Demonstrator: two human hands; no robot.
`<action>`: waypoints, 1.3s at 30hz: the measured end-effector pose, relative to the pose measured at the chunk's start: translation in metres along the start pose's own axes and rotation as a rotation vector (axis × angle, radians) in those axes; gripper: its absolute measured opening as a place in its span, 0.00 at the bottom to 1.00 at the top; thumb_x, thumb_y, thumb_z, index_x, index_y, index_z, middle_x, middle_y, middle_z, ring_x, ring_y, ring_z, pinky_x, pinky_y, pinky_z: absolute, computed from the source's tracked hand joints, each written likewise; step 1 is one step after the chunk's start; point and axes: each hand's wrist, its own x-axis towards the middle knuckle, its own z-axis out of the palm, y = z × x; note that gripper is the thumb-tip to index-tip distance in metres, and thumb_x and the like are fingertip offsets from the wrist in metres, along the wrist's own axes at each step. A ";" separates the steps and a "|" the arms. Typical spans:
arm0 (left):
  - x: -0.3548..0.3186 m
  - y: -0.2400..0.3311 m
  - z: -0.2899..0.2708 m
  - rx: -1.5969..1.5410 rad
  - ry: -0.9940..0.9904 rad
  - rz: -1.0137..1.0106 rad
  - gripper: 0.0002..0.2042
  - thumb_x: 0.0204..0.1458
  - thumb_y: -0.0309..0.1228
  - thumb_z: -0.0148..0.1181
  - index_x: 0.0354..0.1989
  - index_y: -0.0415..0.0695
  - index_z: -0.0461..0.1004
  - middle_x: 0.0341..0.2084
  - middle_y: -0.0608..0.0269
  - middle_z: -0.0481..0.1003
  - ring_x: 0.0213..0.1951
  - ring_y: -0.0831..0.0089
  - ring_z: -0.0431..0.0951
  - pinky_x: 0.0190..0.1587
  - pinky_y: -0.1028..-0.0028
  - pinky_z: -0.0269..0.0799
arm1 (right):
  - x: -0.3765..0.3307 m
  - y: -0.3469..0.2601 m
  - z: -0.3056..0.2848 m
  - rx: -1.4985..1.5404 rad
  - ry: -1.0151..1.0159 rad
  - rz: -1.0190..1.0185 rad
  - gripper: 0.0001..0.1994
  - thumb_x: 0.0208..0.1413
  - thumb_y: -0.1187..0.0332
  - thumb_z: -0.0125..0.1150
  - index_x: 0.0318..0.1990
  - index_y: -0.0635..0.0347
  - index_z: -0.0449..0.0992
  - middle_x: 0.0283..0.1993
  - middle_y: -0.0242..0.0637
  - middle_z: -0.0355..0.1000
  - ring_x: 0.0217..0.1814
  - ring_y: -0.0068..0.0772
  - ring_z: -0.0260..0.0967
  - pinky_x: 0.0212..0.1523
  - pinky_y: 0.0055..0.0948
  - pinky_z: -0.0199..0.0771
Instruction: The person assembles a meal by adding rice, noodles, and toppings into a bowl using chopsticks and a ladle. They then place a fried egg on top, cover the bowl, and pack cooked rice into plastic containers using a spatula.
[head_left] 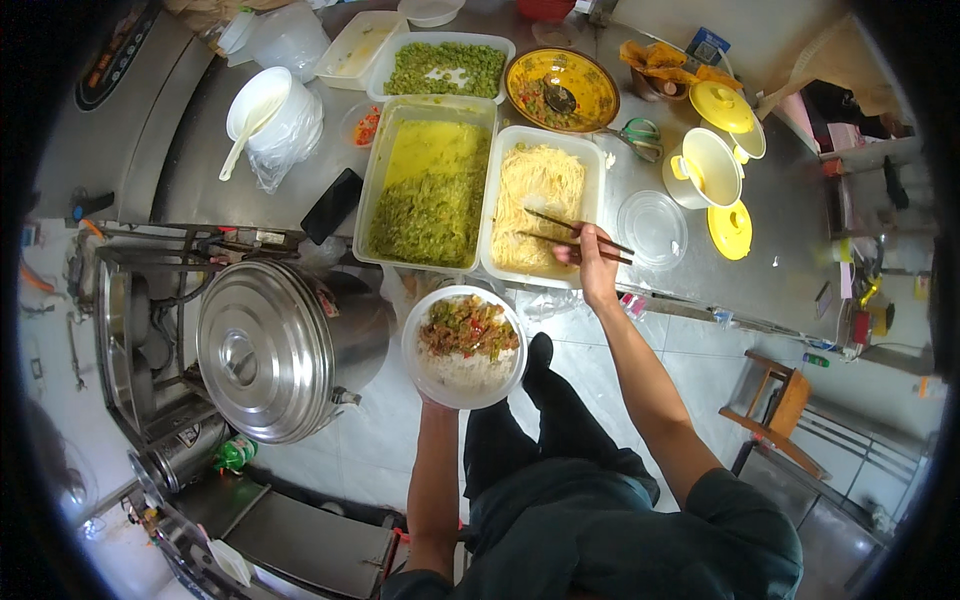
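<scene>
Two hands. Left hand (437,403): under one round bowl (408,350), bearing it from below; fingers hidden by the bowl, so their closure cannot be told. Bowl contents: white rice (470,372) on the side nearer the left hand, one chopped brown, green and red topping (462,328) on the far side.

Right hand (590,260): fingers clamped on two dark chopsticks (560,221). Tips parted, pointing left from the right hand, over pale noodles (540,175); contact with the noodles cannot be told.

Tubs, four counted:
- one noodle tub (598,180), just ahead of the right hand;
- one large green-filled tub (362,215), left of the right hand, ahead of the left;
- one smaller green-filled tub (509,55), beyond the large one;
- one pale tub (338,78), farther ahead and left of the left hand.

Right of the right hand: one clear round lid (652,228), near; two yellow lids (730,231), farther out. Ahead of the right hand: one yellow dish (608,85), well apart, mixed bits inside.

Left of the left hand: one large steel pot (262,350), lidded. Ahead-left of it: one dark phone (332,205), lying beside the large green-filled tub.
</scene>
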 end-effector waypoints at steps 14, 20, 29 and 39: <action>0.037 -0.028 0.001 0.027 0.122 -0.017 0.33 0.63 0.56 0.43 0.70 0.47 0.61 0.67 0.52 0.63 0.66 0.51 0.65 0.66 0.47 0.63 | 0.018 -0.013 -0.013 0.314 0.192 -0.140 0.16 0.71 0.60 0.49 0.41 0.68 0.72 0.30 0.41 0.73 0.26 0.38 0.78 0.27 0.30 0.83; 0.060 -0.040 0.008 0.021 0.127 -0.043 0.32 0.64 0.53 0.39 0.70 0.45 0.60 0.66 0.51 0.64 0.66 0.51 0.65 0.67 0.48 0.63 | 0.025 -0.012 -0.039 0.298 0.223 -0.110 0.16 0.70 0.60 0.50 0.39 0.68 0.74 0.31 0.41 0.73 0.24 0.38 0.77 0.26 0.31 0.80; 0.077 -0.049 0.032 0.110 0.203 -0.022 0.30 0.63 0.51 0.40 0.69 0.45 0.62 0.66 0.51 0.65 0.66 0.51 0.66 0.67 0.47 0.63 | 0.005 -0.072 -0.057 0.383 0.091 -0.168 0.18 0.70 0.58 0.50 0.40 0.68 0.73 0.29 0.40 0.72 0.23 0.38 0.76 0.25 0.31 0.80; 0.107 -0.058 0.058 0.001 0.158 -0.023 0.29 0.64 0.50 0.41 0.66 0.44 0.66 0.64 0.52 0.68 0.63 0.52 0.69 0.66 0.51 0.65 | -0.065 -0.147 -0.048 0.175 -0.248 -0.086 0.20 0.71 0.58 0.47 0.38 0.70 0.73 0.25 0.40 0.71 0.19 0.37 0.75 0.18 0.27 0.77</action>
